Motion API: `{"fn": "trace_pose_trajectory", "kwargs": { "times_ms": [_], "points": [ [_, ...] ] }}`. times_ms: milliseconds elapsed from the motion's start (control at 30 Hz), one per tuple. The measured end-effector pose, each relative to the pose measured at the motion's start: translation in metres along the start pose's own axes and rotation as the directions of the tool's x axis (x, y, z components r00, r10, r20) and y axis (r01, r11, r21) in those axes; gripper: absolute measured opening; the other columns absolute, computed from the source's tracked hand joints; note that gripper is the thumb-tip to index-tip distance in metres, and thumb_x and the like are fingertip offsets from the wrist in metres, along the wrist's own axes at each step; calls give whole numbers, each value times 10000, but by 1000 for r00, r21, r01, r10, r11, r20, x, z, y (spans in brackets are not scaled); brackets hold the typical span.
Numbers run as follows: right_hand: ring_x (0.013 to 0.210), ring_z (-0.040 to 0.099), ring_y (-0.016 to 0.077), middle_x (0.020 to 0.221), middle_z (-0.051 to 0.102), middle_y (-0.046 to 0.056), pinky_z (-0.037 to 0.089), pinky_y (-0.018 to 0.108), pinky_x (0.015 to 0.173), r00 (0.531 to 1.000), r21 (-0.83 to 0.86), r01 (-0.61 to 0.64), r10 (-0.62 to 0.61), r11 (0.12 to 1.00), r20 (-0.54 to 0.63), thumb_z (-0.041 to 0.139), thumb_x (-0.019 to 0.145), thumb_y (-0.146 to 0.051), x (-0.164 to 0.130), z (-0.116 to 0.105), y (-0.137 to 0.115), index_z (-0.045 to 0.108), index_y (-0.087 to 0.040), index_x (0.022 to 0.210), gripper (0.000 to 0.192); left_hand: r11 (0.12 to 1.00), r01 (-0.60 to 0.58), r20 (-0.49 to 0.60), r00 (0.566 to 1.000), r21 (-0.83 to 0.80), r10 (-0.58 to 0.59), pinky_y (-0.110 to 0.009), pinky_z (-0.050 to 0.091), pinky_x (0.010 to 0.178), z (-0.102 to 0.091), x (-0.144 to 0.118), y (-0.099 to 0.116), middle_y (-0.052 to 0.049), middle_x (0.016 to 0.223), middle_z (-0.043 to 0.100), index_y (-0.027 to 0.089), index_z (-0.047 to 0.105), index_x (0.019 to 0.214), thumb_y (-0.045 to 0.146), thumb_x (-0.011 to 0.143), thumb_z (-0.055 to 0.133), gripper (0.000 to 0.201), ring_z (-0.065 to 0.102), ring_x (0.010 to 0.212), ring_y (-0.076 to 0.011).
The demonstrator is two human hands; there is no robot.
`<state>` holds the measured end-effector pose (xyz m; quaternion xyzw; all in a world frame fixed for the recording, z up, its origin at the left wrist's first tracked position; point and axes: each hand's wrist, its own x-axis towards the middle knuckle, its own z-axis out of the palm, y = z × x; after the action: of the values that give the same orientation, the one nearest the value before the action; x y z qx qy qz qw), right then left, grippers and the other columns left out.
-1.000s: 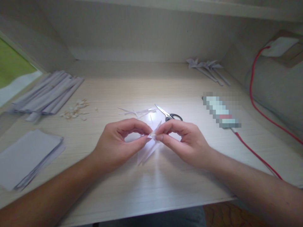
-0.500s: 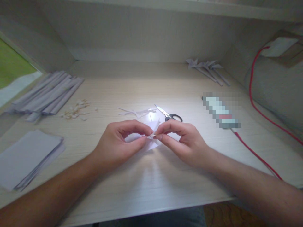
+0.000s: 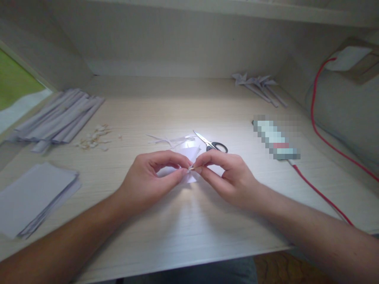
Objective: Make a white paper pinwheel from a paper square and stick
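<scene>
My left hand (image 3: 151, 177) and my right hand (image 3: 225, 177) meet over the middle of the wooden desk (image 3: 189, 221). Both pinch one small folded white paper piece (image 3: 189, 154) between thumb and fingertips. The paper sticks up behind the fingers and a little below them; its centre is hidden by my fingertips. Just behind the hands lie scissors (image 3: 211, 143) with black handles, and a few thin paper strips (image 3: 171, 139).
Rolled paper sticks (image 3: 59, 118) lie at the far left, a stack of white sheets (image 3: 32, 197) at the near left, small pale scraps (image 3: 93, 140) between. Finished folded paper pieces (image 3: 257, 86) rest at the back right. A blurred flat object (image 3: 275, 140) and red cable (image 3: 322, 193) lie right.
The paper hung down toward me below the fingers a second ago; now it is turned up behind them. Both hands stayed in place, shifting only slightly.
</scene>
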<state>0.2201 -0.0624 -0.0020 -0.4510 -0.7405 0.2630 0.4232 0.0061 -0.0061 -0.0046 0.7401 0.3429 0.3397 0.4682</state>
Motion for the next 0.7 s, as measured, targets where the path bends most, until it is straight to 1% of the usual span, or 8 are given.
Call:
{"fn": "trace_pose_trajectory", "kwargs": {
  "times_ms": [267,433,533,700],
  "points": [
    [839,684,154,913,738,27,517,275,764,1000,-63,4,-3,998,7,574,898,-54,2,-1,-3,697,-179,956,185,999,23,25,999,31,-24,-315,546,848,3,1,-2,-16,951,800,247,792,905,194,870,703,109,731,904,-198],
    [821,685,166,896,747,45,512,289,749,999,-109,-11,15,994,32,579,894,-79,2,-2,-5,714,-166,932,165,996,41,60,997,79,-46,-281,536,796,3,2,0,2,914,795,246,791,904,185,880,683,127,723,857,-177],
    [789,685,150,886,751,28,507,278,732,999,-107,-25,29,994,40,577,899,-83,0,-1,-5,713,-166,944,166,993,57,57,996,106,-63,-271,530,775,3,2,2,9,883,791,244,789,898,205,885,681,116,715,816,-167],
    [792,681,139,881,732,14,509,274,737,997,-54,-73,74,996,25,586,907,-86,-2,2,-2,692,-170,968,149,984,57,21,998,170,-61,-274,520,747,4,2,3,-8,901,784,226,771,915,212,895,661,113,709,836,-178]
  ]
}}
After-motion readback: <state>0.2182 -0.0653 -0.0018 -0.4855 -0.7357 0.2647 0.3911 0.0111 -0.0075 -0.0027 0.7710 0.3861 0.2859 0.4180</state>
